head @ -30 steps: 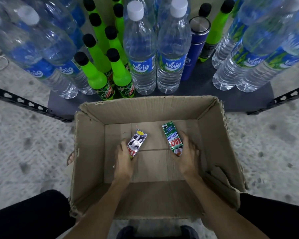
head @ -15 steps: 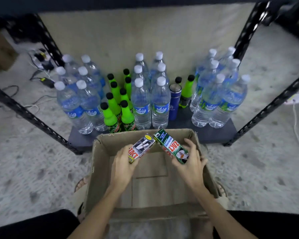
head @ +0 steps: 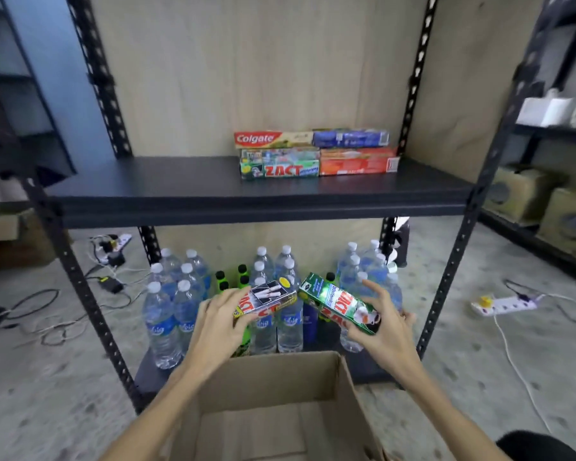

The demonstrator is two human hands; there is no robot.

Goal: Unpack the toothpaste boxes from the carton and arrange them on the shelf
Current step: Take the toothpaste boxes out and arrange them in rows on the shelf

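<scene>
My left hand [head: 218, 322] grips a black-and-red Zact toothpaste box [head: 268, 301], and my right hand [head: 384, 324] grips a green Zact toothpaste box [head: 338, 304]. Both boxes are held up above the open cardboard carton [head: 280, 377], in front of the bottles. On the dark middle shelf [head: 180, 188] several toothpaste boxes are stacked in two layers: a Colgate box [head: 273, 139] and a blue box [head: 351, 138] on top, a green Zact box [head: 280, 166] and an orange box [head: 358, 163] beneath. The shelf's left part is bare.
Water bottles [head: 162, 322] and green bottles [head: 243, 274] crowd the bottom shelf. Black perforated uprights [head: 80, 287] stand left and right [head: 446, 281]. Cables and a power strip [head: 502, 304] lie on the concrete floor. Another rack with boxes stands at the far right.
Both hands have lifted their toothpaste boxes out of the carton and upward. The view has tilted up, so the middle shelf with the stacked boxes has come into sight.
</scene>
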